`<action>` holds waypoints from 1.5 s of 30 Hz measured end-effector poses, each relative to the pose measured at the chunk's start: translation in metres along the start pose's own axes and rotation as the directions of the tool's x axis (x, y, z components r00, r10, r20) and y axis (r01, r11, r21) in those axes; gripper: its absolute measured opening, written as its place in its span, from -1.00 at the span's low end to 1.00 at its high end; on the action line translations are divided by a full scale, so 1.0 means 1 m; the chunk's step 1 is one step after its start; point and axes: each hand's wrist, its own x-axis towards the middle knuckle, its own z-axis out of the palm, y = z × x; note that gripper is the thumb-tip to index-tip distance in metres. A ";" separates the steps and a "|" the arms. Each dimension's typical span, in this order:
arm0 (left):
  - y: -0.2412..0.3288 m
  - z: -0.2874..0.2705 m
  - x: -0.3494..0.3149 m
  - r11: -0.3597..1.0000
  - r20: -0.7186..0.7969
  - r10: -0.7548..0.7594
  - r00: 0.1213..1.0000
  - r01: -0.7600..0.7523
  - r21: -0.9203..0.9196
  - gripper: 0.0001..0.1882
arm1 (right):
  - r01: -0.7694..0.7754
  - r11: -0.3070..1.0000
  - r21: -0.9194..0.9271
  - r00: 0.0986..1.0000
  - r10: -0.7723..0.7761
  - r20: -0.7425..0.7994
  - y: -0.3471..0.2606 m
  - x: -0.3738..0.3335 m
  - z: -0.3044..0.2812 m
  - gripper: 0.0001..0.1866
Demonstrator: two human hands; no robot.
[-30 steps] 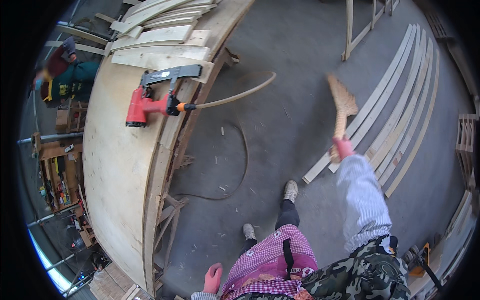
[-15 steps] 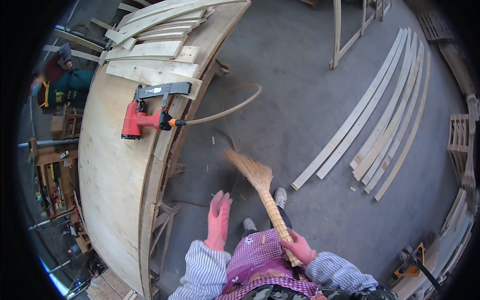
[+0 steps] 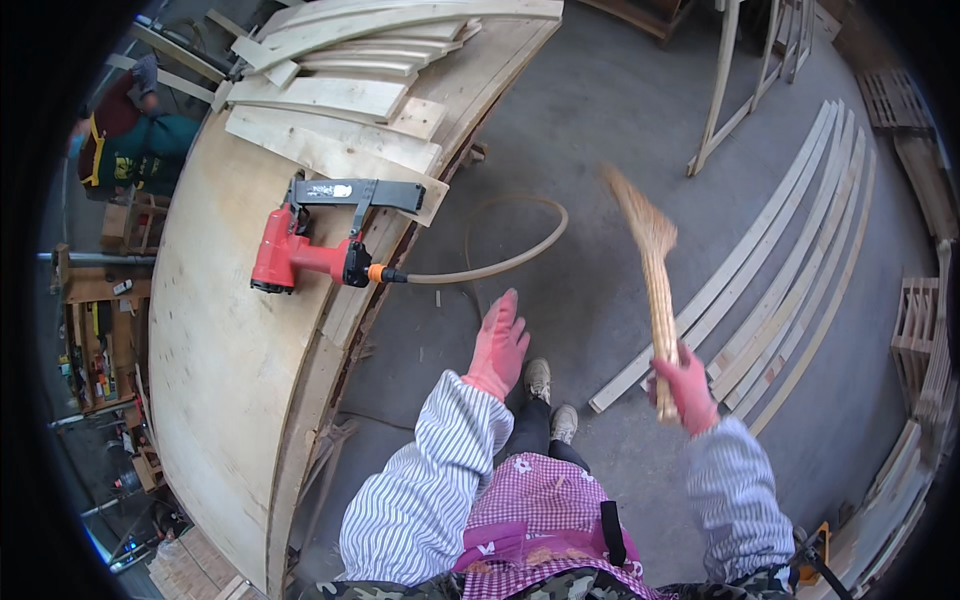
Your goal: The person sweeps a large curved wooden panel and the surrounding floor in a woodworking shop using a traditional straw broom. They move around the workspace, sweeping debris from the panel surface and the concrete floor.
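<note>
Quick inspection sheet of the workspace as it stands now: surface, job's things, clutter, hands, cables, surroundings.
Surface: curved plywood form, grey concrete floor.
Job's things: straw broom, bristles raised off the floor.
Clutter: red nail gun and stacked boards on the form.
Hands: right hand grips the broom handle; left hand open, holding nothing.
Cables: tan air hose loops from the nail gun.
Surroundings: curved slats on the floor; another person beyond the form.

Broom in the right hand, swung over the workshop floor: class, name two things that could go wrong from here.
1. The broom in the right hand may snag the hose looping over the floor and tug the red nail gun off the curved plywood form.
2. The curved wooden strips lie near the shoes: a possible trip.
</note>
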 end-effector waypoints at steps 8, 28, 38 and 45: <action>0.013 0.003 0.047 0.983 0.089 0.178 0.980 -0.173 -0.065 -0.60 | 0.007 0.999 -0.047 0.999 -0.005 0.053 -0.038 0.200 0.080 -0.59; 0.118 -0.212 -0.238 0.663 -0.317 0.342 0.885 -0.466 -0.586 -0.69 | 0.057 0.630 -0.775 0.863 0.359 0.355 0.072 -0.051 0.066 -0.29; 0.178 -0.377 -0.206 0.856 -0.648 -0.032 0.761 -0.313 -0.411 -0.63 | 0.397 0.697 -0.597 0.914 -0.241 0.326 0.073 0.131 0.224 -0.49; 0.128 -0.406 -0.227 0.977 -0.744 0.211 0.634 -0.166 0.136 -0.53 | 0.311 0.375 -0.873 0.944 -0.017 0.329 0.157 0.126 0.299 -0.36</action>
